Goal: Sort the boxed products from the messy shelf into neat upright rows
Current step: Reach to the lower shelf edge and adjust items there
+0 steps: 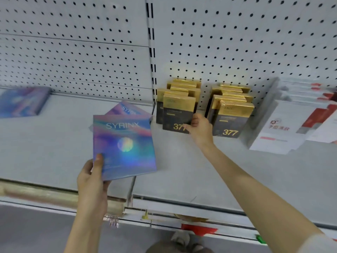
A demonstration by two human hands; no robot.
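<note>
Left hand (91, 178) pinching holographic box (124, 143), right hand (199, 128) gripping gold-black box (177, 114)

Centre left: SYRINX box (125, 143), glossy holographic card, smooth, rainbow sheen. Behind it: second SYRINX box (127, 108), same iridescent finish. Centre: black-and-gold boxes (231, 115), smooth card, upper band shiny metallic gold foil, lower part matt black, gold foil numerals. Right edge: white-and-red boxes (273, 125), smooth white card, blurred. Lower half: shelf (54, 143), painted metal, matt pale grey. Top: pegboard back panel (237, 42), perforated painted metal, matt.
</note>
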